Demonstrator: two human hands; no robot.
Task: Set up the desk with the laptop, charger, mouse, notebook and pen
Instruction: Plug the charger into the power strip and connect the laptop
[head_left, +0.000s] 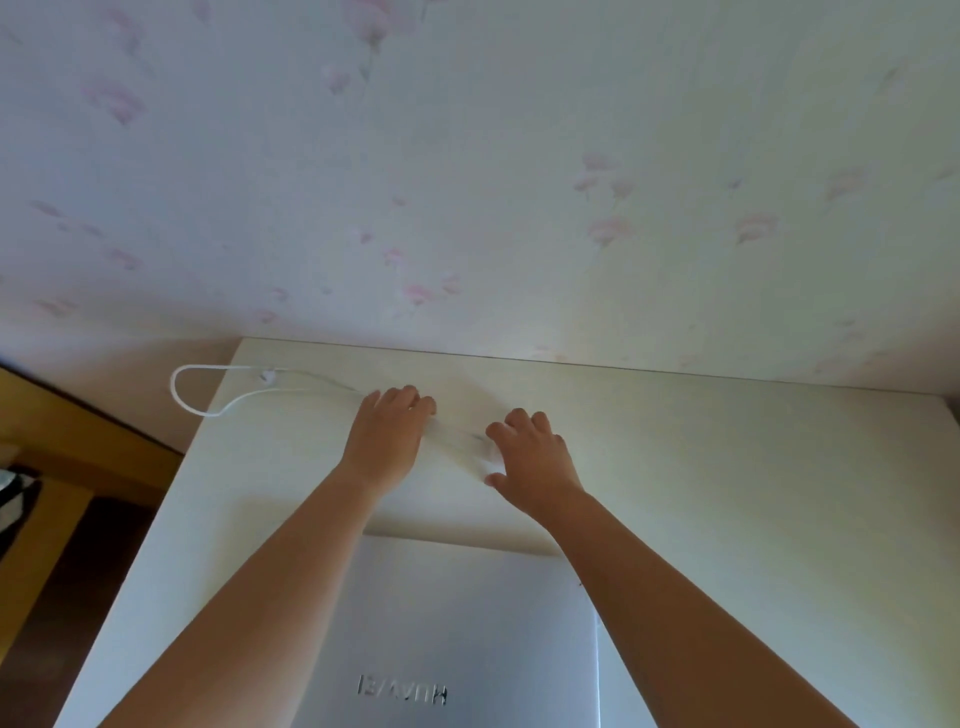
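A closed silver laptop (467, 623) lies on the white desk (727, 493) near me, its logo facing away. Beyond it a white charger cable (179, 400) runs across the desk, looping past the left edge, with a small plug end (267, 375) near the back left. My left hand (387, 441) is curled over the cable, fingers closed on it. My right hand (530, 460) rests palm down on a blurred white stretch of the cable, fingers bent over it. Whether a charger brick lies under my hands is hidden. No mouse, notebook or pen is in view.
The desk stands against a wall with pale floral wallpaper (467, 182). To the left are a wooden floor (62, 545) and a dark object (13, 499) at the frame edge. The desk's right part (779, 519) bears nothing visible.
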